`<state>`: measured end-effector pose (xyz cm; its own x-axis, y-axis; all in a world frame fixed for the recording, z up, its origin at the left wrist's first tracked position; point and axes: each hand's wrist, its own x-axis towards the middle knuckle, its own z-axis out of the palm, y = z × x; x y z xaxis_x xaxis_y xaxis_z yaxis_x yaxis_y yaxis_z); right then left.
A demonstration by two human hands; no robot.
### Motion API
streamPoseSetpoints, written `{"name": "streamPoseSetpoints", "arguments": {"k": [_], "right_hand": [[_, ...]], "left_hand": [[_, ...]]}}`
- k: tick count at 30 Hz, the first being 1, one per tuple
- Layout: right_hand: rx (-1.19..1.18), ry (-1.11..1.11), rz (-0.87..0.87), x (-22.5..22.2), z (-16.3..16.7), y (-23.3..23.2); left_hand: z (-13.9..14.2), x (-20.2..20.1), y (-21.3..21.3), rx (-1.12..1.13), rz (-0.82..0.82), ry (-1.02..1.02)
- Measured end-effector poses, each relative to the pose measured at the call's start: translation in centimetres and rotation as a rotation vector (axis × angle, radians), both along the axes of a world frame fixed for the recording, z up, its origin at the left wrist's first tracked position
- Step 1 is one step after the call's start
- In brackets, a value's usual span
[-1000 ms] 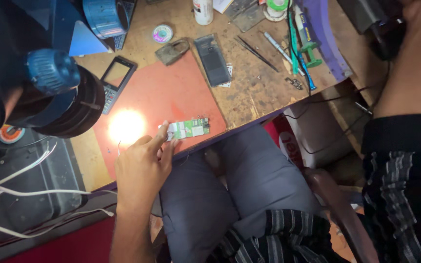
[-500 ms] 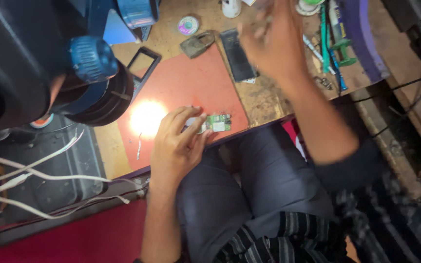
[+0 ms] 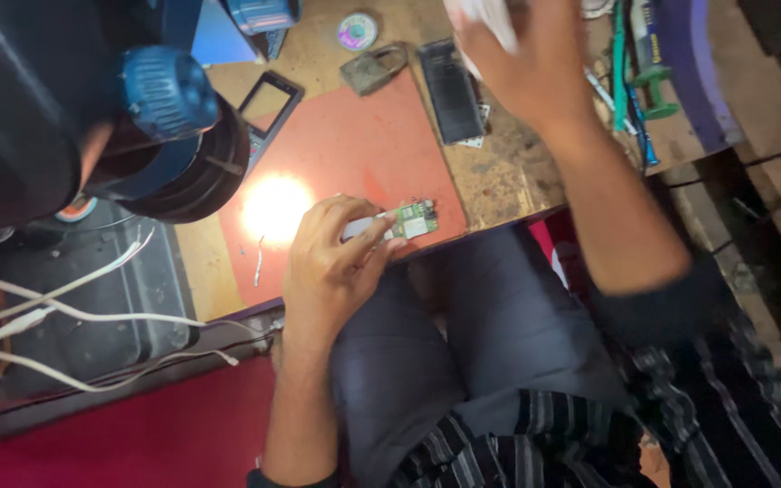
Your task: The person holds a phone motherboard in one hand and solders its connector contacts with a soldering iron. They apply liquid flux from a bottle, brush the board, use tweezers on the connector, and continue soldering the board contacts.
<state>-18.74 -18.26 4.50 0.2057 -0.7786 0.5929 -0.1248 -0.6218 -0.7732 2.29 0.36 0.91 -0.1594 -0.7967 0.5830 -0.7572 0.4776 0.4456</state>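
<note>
Red mat [image 3: 354,145], phone frame [image 3: 269,99], padlock [image 3: 374,69], solder reel [image 3: 357,30], white cables [image 3: 74,307].

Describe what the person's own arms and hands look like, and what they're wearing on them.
Both hands are bare: no gloves, rings or watch show. The left hand and its forearm are uncovered down to the frame edge. The right hand is blurred; its forearm is bare up to a dark sleeve pushed back near the elbow, above dark striped fabric.

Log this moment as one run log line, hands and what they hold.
left hand: holds small green circuit board at red mat edge | right hand: raised over bench, blurred, grips something white
</note>
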Motion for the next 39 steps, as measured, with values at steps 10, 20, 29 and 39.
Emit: {"name": "streamPoseSetpoints", "arguments": {"k": [10, 20, 29, 39], "right_hand": [[-0.024, 0.368, 0.018, -6.7, 2.4, 11.5], [-0.086, 0.432, 0.005, -5.6, 0.7, 11.3], [-0.052, 0.405, 0.023, -5.4, 0.8, 11.2], [0.061, 0.405, -0.026, -5.8, 0.3, 11.0]], "left_hand": [[0.4, -0.2, -0.2, 0.006, -0.029, -0.088], [0.5, -0.2, -0.2, 0.014, -0.029, -0.087], [0.4, -0.2, -0.1, 0.019, -0.018, -0.088], [0.5, -0.2, -0.1, 0.013, -0.022, -0.114]]}}
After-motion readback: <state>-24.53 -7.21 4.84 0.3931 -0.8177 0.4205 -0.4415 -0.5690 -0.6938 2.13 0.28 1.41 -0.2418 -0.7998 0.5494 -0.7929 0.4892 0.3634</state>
